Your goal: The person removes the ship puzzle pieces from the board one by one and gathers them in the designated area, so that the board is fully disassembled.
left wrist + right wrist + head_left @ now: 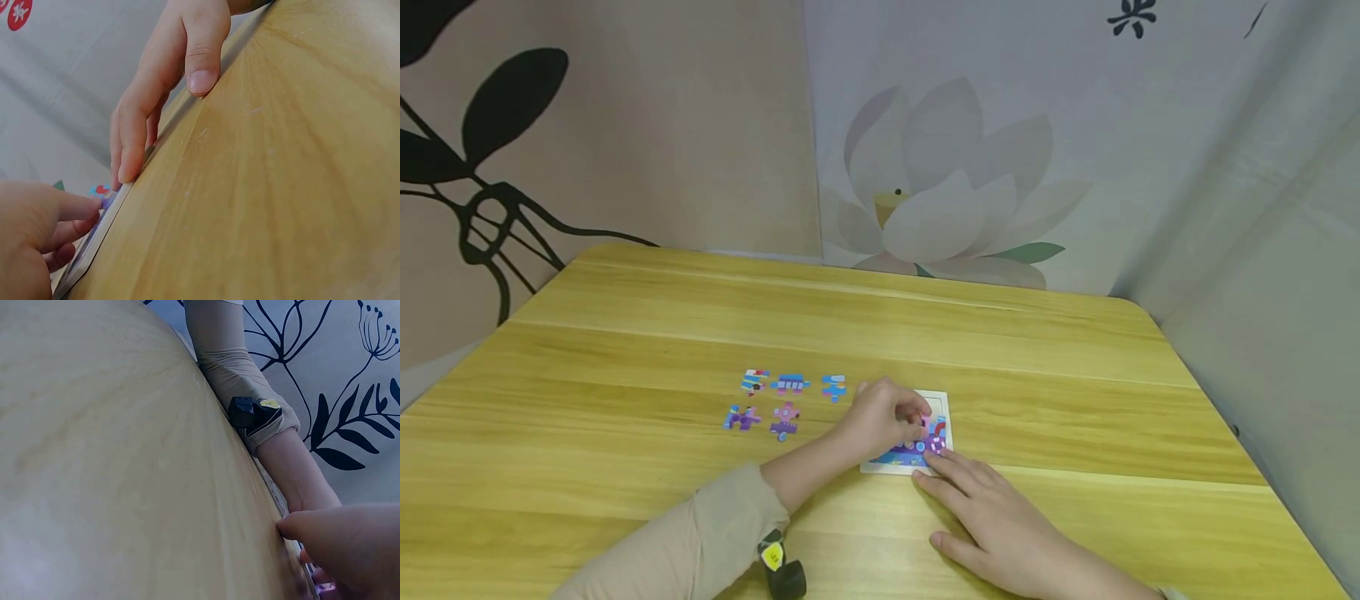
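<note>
A white-bordered jigsaw puzzle tray (950, 412), partly filled with a purple and blue picture, lies flat on the table. Over it, my left hand (880, 417) pinches a pinkish puzzle piece (926, 427) between thumb and fingers; the hand hides much of the tray's left half. My right hand (992, 521) lies palm down, its fingertips on the tray's lower right corner and its thumb apart on the wood. In the left wrist view the left fingers (75, 209) meet the picture close to the right fingertips.
Several loose puzzle pieces lie left of the tray, among them a blue train-like piece (791, 383), a purple piece (742, 418) and a pink-topped piece (786, 421). The wooden table (1037, 358) reaches back to a printed curtain (962, 167). A black wrist camera (784, 571) sits at the left cuff.
</note>
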`<control>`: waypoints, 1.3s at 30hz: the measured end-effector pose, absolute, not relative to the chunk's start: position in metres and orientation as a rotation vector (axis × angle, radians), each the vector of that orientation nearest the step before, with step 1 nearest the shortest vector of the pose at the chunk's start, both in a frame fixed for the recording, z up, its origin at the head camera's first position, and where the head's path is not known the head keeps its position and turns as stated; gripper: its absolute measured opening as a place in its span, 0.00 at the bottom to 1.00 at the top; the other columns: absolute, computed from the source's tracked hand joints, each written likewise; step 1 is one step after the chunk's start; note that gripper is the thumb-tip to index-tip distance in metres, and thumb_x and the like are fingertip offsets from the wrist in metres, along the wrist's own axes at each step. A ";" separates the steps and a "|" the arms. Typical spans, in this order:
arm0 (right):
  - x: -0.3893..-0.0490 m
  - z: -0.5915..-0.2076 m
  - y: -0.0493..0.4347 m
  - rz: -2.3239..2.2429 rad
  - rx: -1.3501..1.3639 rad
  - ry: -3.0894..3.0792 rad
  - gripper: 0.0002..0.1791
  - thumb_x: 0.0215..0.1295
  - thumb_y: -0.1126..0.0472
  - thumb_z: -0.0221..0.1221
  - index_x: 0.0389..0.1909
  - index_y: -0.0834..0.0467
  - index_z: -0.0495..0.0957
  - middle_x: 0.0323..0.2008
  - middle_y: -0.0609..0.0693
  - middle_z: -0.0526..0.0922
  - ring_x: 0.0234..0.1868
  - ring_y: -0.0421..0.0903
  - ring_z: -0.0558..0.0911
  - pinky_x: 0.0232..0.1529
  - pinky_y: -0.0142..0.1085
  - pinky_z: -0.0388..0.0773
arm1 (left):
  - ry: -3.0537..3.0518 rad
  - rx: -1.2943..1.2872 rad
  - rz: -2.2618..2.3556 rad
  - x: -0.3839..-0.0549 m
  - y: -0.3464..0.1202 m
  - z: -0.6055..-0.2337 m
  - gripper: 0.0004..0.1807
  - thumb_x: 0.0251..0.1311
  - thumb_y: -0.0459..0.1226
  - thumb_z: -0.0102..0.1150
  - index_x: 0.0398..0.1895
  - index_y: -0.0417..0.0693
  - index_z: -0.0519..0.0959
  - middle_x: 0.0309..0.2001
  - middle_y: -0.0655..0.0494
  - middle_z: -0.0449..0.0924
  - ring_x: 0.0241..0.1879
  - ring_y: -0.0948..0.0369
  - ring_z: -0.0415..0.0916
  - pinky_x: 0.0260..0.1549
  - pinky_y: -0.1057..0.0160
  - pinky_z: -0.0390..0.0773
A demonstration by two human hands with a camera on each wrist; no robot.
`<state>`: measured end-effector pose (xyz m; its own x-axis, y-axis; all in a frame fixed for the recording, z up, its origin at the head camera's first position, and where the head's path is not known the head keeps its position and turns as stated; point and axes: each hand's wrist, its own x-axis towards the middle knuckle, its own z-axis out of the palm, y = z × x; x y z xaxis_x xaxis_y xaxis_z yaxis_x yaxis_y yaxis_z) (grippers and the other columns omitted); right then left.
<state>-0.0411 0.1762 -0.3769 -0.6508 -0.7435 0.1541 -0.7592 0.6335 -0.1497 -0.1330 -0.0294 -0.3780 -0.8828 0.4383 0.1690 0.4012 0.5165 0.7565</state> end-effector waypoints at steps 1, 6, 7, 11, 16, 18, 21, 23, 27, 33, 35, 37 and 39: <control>-0.041 -0.377 0.176 0.310 1.275 -2.769 0.31 0.70 0.44 0.52 0.69 0.53 0.64 0.70 0.51 0.61 0.70 0.50 0.59 0.62 0.50 0.62 | 2.673 0.735 1.356 -0.133 -0.029 -0.378 0.08 0.49 0.33 0.72 0.34 0.48 0.85 0.21 0.70 0.77 0.23 0.69 0.73 0.46 0.58 0.68; -0.041 -0.377 0.176 0.315 1.271 -2.777 0.31 0.70 0.43 0.51 0.69 0.53 0.64 0.71 0.51 0.60 0.70 0.49 0.58 0.63 0.50 0.62 | 2.532 0.676 1.511 -0.133 -0.029 -0.380 0.07 0.51 0.28 0.69 0.33 0.43 0.84 0.23 0.63 0.78 0.23 0.66 0.75 0.26 0.68 0.77; -0.040 -0.377 0.176 0.315 1.271 -2.780 0.31 0.70 0.43 0.51 0.70 0.53 0.64 0.71 0.51 0.60 0.70 0.49 0.58 0.63 0.50 0.62 | 2.515 0.674 1.533 -0.133 -0.029 -0.380 0.07 0.51 0.27 0.69 0.33 0.42 0.84 0.23 0.62 0.78 0.24 0.66 0.75 0.26 0.68 0.77; -0.040 -0.377 0.176 0.315 1.266 -2.789 0.31 0.71 0.43 0.50 0.70 0.52 0.63 0.71 0.50 0.59 0.70 0.49 0.58 0.63 0.50 0.61 | 2.489 0.678 1.578 -0.132 -0.030 -0.378 0.06 0.52 0.26 0.67 0.34 0.41 0.84 0.24 0.61 0.78 0.25 0.64 0.74 0.26 0.68 0.77; -0.040 -0.377 0.177 0.314 1.260 -2.802 0.31 0.71 0.43 0.49 0.70 0.52 0.63 0.71 0.50 0.58 0.70 0.49 0.57 0.64 0.50 0.60 | 2.481 0.679 1.588 -0.131 -0.031 -0.376 0.06 0.53 0.27 0.66 0.35 0.42 0.84 0.25 0.61 0.78 0.26 0.63 0.74 0.26 0.66 0.77; -0.040 -0.377 0.177 0.313 1.261 -2.805 0.31 0.71 0.42 0.49 0.70 0.51 0.63 0.72 0.50 0.58 0.70 0.50 0.57 0.64 0.50 0.60 | 2.482 0.669 1.587 -0.130 -0.032 -0.374 0.06 0.53 0.28 0.67 0.35 0.43 0.84 0.25 0.62 0.78 0.26 0.62 0.74 0.25 0.66 0.76; -0.040 -0.377 0.177 0.315 1.262 -2.811 0.31 0.71 0.42 0.49 0.70 0.51 0.62 0.72 0.50 0.58 0.70 0.50 0.58 0.64 0.50 0.60 | 2.488 0.656 1.593 -0.129 -0.035 -0.371 0.06 0.52 0.30 0.68 0.35 0.44 0.84 0.26 0.62 0.79 0.27 0.61 0.73 0.24 0.66 0.75; -0.040 -0.376 0.177 0.313 1.264 -2.812 0.31 0.71 0.42 0.49 0.70 0.51 0.62 0.71 0.50 0.58 0.70 0.50 0.58 0.64 0.50 0.60 | 2.486 0.647 1.599 -0.128 -0.037 -0.370 0.07 0.52 0.31 0.69 0.35 0.44 0.84 0.26 0.62 0.79 0.28 0.61 0.73 0.25 0.65 0.74; -0.040 -0.376 0.177 0.315 1.266 -2.812 0.31 0.71 0.42 0.49 0.70 0.51 0.62 0.71 0.50 0.59 0.70 0.50 0.58 0.63 0.50 0.60 | 2.471 0.645 1.619 -0.127 -0.044 -0.367 0.07 0.52 0.32 0.69 0.35 0.45 0.84 0.27 0.62 0.80 0.31 0.59 0.73 0.28 0.63 0.73; -0.040 -0.376 0.176 0.338 1.265 -2.829 0.31 0.71 0.42 0.48 0.71 0.50 0.62 0.72 0.50 0.58 0.71 0.50 0.56 0.64 0.51 0.60 | 2.455 0.632 1.644 -0.126 -0.054 -0.361 0.06 0.52 0.32 0.69 0.34 0.45 0.84 0.27 0.61 0.80 0.35 0.57 0.72 0.32 0.60 0.73; -0.040 -0.375 0.176 0.345 1.259 -2.847 0.31 0.72 0.41 0.47 0.71 0.50 0.61 0.72 0.50 0.57 0.71 0.50 0.56 0.64 0.52 0.59 | 2.466 0.618 1.638 -0.125 -0.058 -0.358 0.06 0.52 0.33 0.69 0.34 0.46 0.84 0.27 0.61 0.80 0.36 0.57 0.72 0.34 0.59 0.73; -0.040 -0.375 0.177 0.349 1.253 -2.864 0.31 0.72 0.41 0.47 0.71 0.49 0.61 0.72 0.50 0.56 0.71 0.50 0.55 0.64 0.52 0.59 | 2.474 0.605 1.635 -0.124 -0.062 -0.356 0.06 0.51 0.33 0.69 0.34 0.47 0.84 0.28 0.61 0.80 0.36 0.57 0.72 0.34 0.59 0.73; -0.040 -0.375 0.176 0.349 1.255 -2.868 0.31 0.72 0.41 0.46 0.72 0.49 0.60 0.72 0.50 0.56 0.71 0.50 0.55 0.64 0.53 0.59 | 2.486 0.590 1.630 -0.123 -0.067 -0.354 0.06 0.51 0.33 0.70 0.33 0.47 0.84 0.28 0.61 0.80 0.36 0.57 0.72 0.35 0.58 0.73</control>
<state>-0.0398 0.1765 -0.3750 -0.6824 -0.7265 0.0809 -0.7247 0.6579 -0.2048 -0.1227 -0.0667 -0.3543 -0.9182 0.3781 0.1182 0.2591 0.3474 0.9012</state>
